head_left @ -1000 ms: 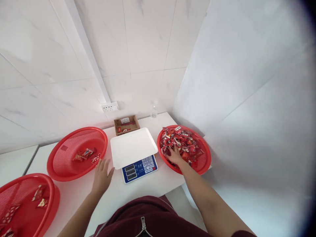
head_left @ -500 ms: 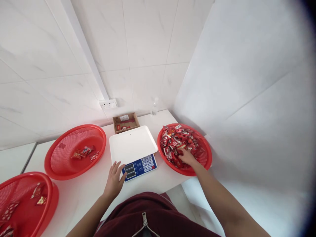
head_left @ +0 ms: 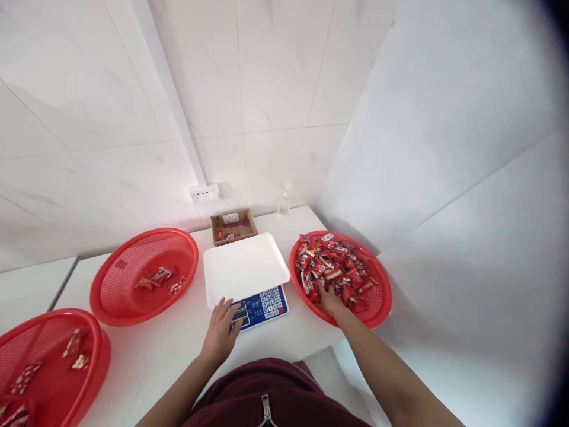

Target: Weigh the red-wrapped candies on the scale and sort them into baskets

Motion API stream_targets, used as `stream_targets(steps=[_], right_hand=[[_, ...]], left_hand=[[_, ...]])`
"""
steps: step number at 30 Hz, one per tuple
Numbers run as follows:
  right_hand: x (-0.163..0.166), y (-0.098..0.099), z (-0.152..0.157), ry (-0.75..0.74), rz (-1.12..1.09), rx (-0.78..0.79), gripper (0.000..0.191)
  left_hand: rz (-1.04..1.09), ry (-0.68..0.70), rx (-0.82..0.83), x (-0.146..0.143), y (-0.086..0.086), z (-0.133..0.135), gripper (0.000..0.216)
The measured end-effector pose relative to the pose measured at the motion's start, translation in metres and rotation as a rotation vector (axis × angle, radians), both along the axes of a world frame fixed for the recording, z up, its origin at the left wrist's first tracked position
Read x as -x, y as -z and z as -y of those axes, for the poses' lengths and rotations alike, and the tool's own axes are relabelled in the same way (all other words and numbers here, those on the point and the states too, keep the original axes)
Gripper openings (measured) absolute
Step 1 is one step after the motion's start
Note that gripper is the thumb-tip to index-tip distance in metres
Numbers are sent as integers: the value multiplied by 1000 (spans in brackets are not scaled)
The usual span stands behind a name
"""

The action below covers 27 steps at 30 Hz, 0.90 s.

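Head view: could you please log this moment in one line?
right hand: among red packets in right basket | left hand: at scale, contact unclear | cardboard box: behind scale

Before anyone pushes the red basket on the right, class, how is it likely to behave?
The red basket will probably stay stiff, judging by its smooth, rounded shape. It may feel heavy for a basket, given the pile of wrapped packets inside. Some might tumble if jolted, since they lie loose.
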State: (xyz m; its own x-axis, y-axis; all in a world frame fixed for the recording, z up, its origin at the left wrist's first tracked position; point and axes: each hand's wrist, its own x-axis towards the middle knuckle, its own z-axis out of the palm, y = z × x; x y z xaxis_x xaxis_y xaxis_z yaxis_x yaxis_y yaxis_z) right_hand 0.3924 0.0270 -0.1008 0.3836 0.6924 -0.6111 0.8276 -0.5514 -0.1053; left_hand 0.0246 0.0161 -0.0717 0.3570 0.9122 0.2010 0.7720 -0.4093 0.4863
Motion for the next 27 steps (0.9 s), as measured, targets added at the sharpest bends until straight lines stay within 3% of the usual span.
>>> stream_targets(steps=[6, 14, 18, 20, 23, 27], right_hand=[[-1, 2, 2, 10, -22, -183, 76], [-16, -13, 8, 372, -314, -542, 21], [-24, -30, 15, 908, -769, -752, 32], [-29, -40, 17, 1118, -928, -773, 36], [-33, -57, 15, 1255, -1079, -778, 32], [-19, -81, -3, 1214, -1250, -815, 30]], left_hand=[[13, 4, 10, 2, 1, 1, 31], [13, -4, 33, 10, -2, 4, 29], [28, -1, 30, 13, -3, 4, 27], [30, 4, 38, 13, -5, 3, 28], [41, 25, 63, 10, -9, 3, 28], [72, 61, 95, 5, -14, 5, 28]])
